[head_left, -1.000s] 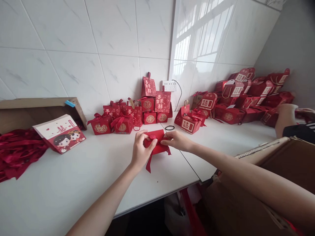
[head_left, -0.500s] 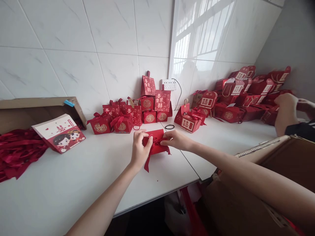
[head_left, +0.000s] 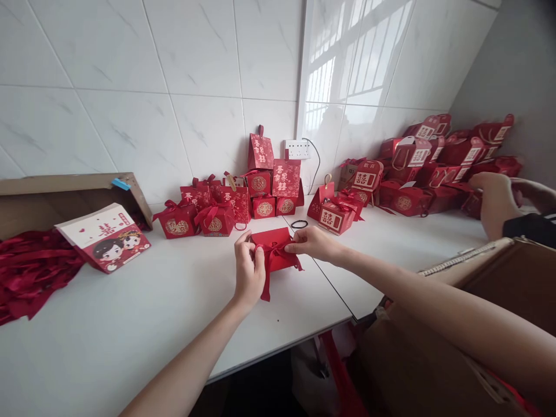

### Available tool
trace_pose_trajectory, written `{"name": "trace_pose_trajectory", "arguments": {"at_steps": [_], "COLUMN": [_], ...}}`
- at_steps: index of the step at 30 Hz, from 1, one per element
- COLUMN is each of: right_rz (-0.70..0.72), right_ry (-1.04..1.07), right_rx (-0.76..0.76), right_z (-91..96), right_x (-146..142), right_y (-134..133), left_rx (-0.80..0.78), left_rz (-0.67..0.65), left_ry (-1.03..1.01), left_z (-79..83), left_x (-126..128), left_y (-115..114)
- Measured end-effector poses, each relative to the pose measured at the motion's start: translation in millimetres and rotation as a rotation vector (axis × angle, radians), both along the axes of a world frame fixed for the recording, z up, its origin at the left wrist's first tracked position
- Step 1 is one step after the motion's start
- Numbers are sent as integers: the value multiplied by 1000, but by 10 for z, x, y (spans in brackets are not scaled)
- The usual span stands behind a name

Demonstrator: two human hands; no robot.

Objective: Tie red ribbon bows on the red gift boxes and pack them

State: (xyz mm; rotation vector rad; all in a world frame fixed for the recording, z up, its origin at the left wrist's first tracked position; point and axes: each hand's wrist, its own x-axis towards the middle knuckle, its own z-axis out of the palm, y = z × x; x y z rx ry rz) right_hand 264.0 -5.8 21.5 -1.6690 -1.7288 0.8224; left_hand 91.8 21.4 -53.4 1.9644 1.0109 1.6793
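Note:
A small red gift box [head_left: 271, 238] sits on the white table [head_left: 130, 313] in front of me, wrapped with a red ribbon [head_left: 273, 259]. My left hand [head_left: 247, 267] pinches the ribbon's left part at the box's front. My right hand [head_left: 309, 243] pinches the ribbon's right part. One ribbon tail hangs down over the box front toward me.
Finished red boxes [head_left: 234, 200] are stacked against the tiled wall. Another pile of red boxes [head_left: 438, 162] fills the right corner, where another person's hand [head_left: 495, 200] reaches. Loose red ribbons [head_left: 30, 269], a printed box [head_left: 104, 236] and a cardboard carton [head_left: 65, 194] lie left. A black hair tie [head_left: 299, 224].
My hands have drawn slightly apart on the ribbon and its knot sits tighter on the box. The other person's hand has shifted a little toward the right pile.

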Motion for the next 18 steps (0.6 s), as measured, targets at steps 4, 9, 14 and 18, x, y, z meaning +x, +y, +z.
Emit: {"name": "trace_pose_trajectory", "arguments": {"at_steps": [4,9,14,18], "right_rz": [17,17,19,5], "right_ry": [145,329,518,534], "right_rx": [-37,-129,-237,-276], "right_z": [-43,-44,-25,-15], "right_x": [20,11,11,52], "right_y": [27,21,16,47], "left_rx": [-46,-68,-75,-75], "left_rz": [-22,-30,-32,-56], "left_ry": [-24,-30,-39,-39], "left_z": [-15,-34,-42,-39], "left_x": [14,8,-4,-7], "left_y": [0,23,32,43]}}
